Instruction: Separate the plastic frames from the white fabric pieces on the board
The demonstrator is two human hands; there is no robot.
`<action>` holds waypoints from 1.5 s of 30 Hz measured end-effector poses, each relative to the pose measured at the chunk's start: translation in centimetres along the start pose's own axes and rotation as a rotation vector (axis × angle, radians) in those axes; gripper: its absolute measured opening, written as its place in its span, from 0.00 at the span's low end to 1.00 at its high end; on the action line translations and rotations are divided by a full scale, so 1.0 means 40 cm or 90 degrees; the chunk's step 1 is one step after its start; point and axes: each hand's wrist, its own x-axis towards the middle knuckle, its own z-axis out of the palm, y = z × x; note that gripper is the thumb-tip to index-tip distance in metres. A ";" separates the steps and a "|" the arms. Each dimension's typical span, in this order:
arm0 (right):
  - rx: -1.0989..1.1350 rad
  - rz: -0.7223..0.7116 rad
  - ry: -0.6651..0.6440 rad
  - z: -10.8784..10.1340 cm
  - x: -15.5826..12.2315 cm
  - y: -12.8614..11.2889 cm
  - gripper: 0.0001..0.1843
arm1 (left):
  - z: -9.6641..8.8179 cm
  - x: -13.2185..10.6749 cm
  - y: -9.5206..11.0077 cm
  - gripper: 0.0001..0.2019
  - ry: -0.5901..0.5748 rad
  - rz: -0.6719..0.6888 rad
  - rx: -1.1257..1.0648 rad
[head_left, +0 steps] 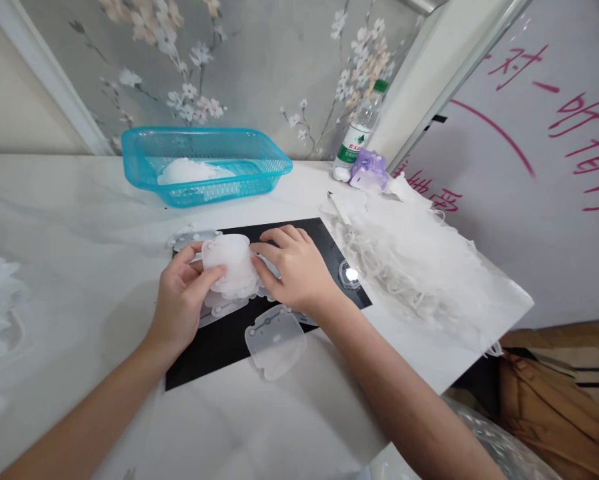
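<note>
Left hand, right hand grasp translucent sheet over mat | basket, 11 o'clock, part-filled | scraps heaped, 3 o'clock | loose sheet, 6 o'clock, untouched

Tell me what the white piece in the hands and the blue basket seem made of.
The white piece looks like frosted translucent plastic or silicone: its thin edges let light through. The blue basket looks like rigid glossy plastic: moulded mesh walls.
</note>
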 end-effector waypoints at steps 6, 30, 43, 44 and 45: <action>0.039 0.035 0.002 0.002 -0.001 -0.001 0.17 | 0.003 0.000 -0.002 0.19 0.005 0.000 -0.008; 0.237 0.076 0.076 0.005 0.005 -0.004 0.10 | -0.004 -0.002 -0.006 0.15 -0.034 0.007 0.010; 0.424 0.367 0.364 -0.003 0.012 0.034 0.08 | -0.009 -0.001 -0.007 0.17 -0.010 0.006 0.058; 0.394 0.399 0.418 -0.004 0.007 0.054 0.09 | -0.009 -0.001 -0.007 0.17 -0.011 0.005 0.063; 0.357 0.418 0.450 -0.004 -0.002 0.080 0.10 | -0.009 0.000 -0.008 0.17 -0.011 0.004 0.066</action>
